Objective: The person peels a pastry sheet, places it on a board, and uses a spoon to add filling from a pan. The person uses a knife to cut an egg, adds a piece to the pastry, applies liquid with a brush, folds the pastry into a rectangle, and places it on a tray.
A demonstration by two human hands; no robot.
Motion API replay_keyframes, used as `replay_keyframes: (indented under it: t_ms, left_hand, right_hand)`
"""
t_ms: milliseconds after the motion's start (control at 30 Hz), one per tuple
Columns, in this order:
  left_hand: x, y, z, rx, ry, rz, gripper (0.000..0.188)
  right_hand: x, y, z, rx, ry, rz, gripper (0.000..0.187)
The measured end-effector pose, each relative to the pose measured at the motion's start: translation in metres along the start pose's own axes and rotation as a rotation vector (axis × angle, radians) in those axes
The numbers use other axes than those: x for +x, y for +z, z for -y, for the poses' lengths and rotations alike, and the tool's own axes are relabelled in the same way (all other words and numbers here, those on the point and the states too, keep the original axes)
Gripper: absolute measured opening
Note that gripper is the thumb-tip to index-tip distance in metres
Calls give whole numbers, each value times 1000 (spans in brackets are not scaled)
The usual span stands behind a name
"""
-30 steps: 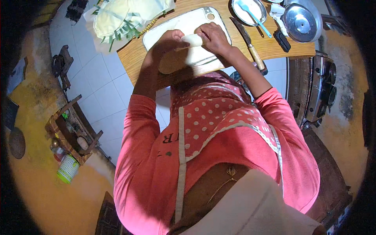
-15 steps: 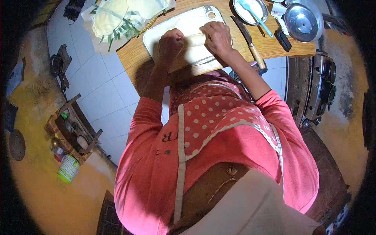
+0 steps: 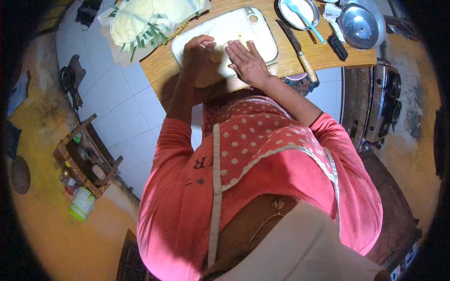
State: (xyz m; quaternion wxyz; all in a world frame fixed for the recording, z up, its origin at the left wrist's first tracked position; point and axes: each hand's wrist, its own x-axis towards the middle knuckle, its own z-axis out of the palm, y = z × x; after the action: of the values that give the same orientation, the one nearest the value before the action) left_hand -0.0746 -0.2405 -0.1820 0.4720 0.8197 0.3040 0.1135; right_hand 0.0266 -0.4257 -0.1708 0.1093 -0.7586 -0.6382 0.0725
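A white cutting board [image 3: 220, 25] lies on the wooden table [image 3: 157, 70], with a small orange spot on it. My right hand [image 3: 249, 63] rests palm down on its near part, fingers stretched out over pale dough [image 3: 225, 45], which mostly hides beneath that hand. To the left, my left hand [image 3: 198, 50] is curled at the board's left side, thumb and fingers bent toward each other. Whatever those fingers hold, if anything, is in shadow and cannot be made out.
A knife [image 3: 296, 47] with a wooden handle lies right of the board. Beyond it stand a metal bowl [image 3: 315, 10] with white contents and a blue spatula [image 3: 307, 22], a black object [image 3: 337, 48] and a round steel lid [image 3: 360, 27]. Pale sheets [image 3: 129, 23] with green strips sit far left.
My right hand has opened from its grip on the dough roll, moved left and nearer, and now lies flat. My left hand has shifted slightly left. The roll shows less now.
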Motion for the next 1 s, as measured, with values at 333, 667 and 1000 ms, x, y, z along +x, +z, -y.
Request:
replay_keyframes:
  t_ms: [333,667,1000]
  left_hand:
    - [-31,-13,-3,371,-131,42,30]
    - [-24,-1,-14,-19,-238,25,23]
    - [-19,52,-54,322,238,35,13]
  right_hand:
    - [21,-37,4,109,73,-164,42]
    - [9,-33,-42,319,318,-501,25]
    - [-13,-23,-49,315,514,-397,20]
